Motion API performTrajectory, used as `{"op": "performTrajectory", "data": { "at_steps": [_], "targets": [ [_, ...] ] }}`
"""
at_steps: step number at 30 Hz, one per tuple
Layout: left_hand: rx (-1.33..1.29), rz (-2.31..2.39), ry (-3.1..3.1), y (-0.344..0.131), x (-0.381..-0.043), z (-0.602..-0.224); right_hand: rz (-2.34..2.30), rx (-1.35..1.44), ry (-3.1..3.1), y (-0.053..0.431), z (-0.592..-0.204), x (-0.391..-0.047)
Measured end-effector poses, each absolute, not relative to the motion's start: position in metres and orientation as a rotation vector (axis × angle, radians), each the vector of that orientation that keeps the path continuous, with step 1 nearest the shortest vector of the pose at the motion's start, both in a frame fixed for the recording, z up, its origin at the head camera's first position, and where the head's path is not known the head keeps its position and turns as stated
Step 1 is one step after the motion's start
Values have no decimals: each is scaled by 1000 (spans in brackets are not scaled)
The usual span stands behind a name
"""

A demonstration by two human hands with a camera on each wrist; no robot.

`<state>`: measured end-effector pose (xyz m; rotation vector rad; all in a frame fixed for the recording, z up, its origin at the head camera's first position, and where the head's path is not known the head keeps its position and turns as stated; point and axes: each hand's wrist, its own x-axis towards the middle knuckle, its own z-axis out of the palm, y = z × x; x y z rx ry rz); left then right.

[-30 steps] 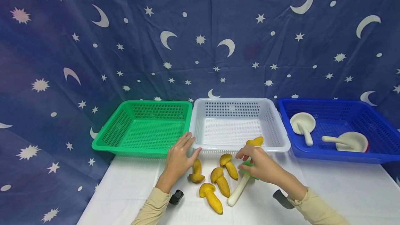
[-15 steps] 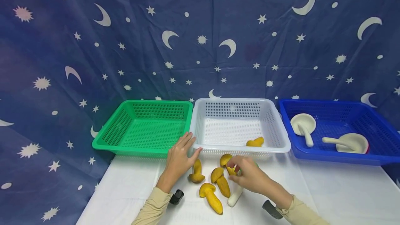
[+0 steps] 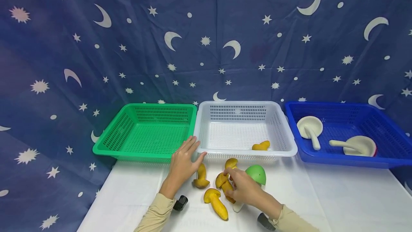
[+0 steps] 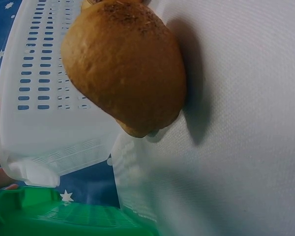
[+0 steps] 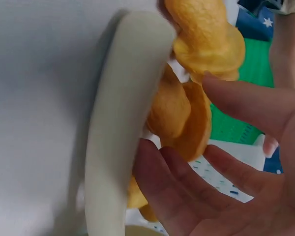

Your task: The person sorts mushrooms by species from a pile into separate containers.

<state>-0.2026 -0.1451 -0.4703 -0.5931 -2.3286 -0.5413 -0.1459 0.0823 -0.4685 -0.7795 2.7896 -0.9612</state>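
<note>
My left hand point(image 3: 183, 162) rests with extended fingers at the meeting rims of the green basket point(image 3: 135, 155) and the white basket point(image 3: 244, 153). Below it lies a yellow-brown mushroom point(image 3: 201, 182), its cap large in the left wrist view. My right hand point(image 3: 246, 187) reaches over a middle mushroom point(image 3: 222, 180), thumb and fingers spread around it with gaps. Another mushroom point(image 3: 231, 163), partly hidden, lies behind, and one more point(image 3: 216, 203) lies in front. Beneath the right hand is a white-handled ladle point(image 3: 256, 174), its green bowl turned down; the handle point(image 5: 123, 123) fills the right wrist view.
A single mushroom point(image 3: 261, 146) lies inside the white basket near its front wall. At right, a blue basket point(image 3: 347, 160) holds two white ladles point(image 3: 309, 128). The baskets stand in a row on a white cloth point(image 3: 341, 199), before a starry blue curtain point(image 3: 206, 67).
My right hand has moved left and toward me, from above the ladle's green bowl to the middle mushroom, uncovering the bowl. The left hand has stayed at the basket rims.
</note>
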Motion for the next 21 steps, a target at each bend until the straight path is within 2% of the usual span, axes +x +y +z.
{"op": "performTrajectory", "data": {
  "at_steps": [12,21],
  "targets": [
    [-587,-532,-2338,-146,-203,-470,-859,-809,2880,70,-486,-149],
    [-586,-522,-2335,-146,-202,-471,-983,-737,2822,73,-478,-147]
  ]
}}
